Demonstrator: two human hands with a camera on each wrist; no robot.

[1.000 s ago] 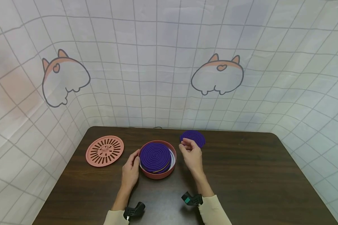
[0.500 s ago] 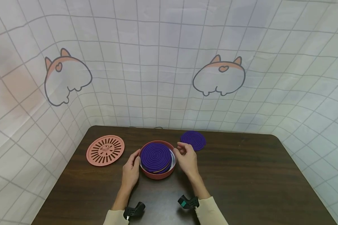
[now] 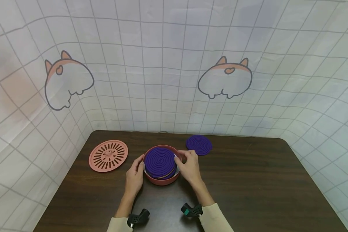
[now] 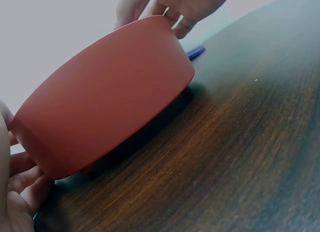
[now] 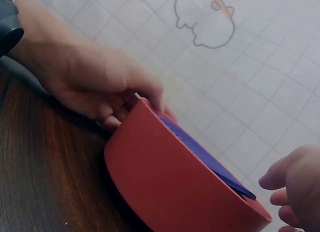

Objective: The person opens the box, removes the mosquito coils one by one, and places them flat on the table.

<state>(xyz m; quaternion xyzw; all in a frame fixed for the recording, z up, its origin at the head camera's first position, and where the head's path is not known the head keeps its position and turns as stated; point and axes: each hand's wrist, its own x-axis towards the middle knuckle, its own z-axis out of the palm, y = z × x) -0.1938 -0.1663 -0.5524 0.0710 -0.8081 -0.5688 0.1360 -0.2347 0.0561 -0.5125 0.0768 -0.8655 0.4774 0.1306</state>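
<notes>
A red round mosquito coil box (image 3: 161, 182) stands on the table, a stack of purple mosquito coils (image 3: 160, 162) inside it. My left hand (image 3: 134, 178) grips its left side, thumb at the rim and fingers lower on the wall, as the left wrist view (image 4: 22, 189) shows. At the right rim is my right hand (image 3: 189, 166), thumb over the rim beside the stack and fingers around the outside. The right wrist view shows my right hand (image 5: 302, 182) with its thumb close over the edge of the top coil (image 5: 210, 164).
A pink slotted lid (image 3: 108, 156) lies at the table's left. One loose purple coil (image 3: 199, 145) lies at the back edge, right of the box. Behind the dark wooden table (image 3: 255, 180) hangs a white gridded curtain (image 3: 150, 71) with cartoon animals.
My right hand has come away from the loose coil, moving left and towards me to the box's right rim, its thumb now over the rim. My left hand has stayed on the box.
</notes>
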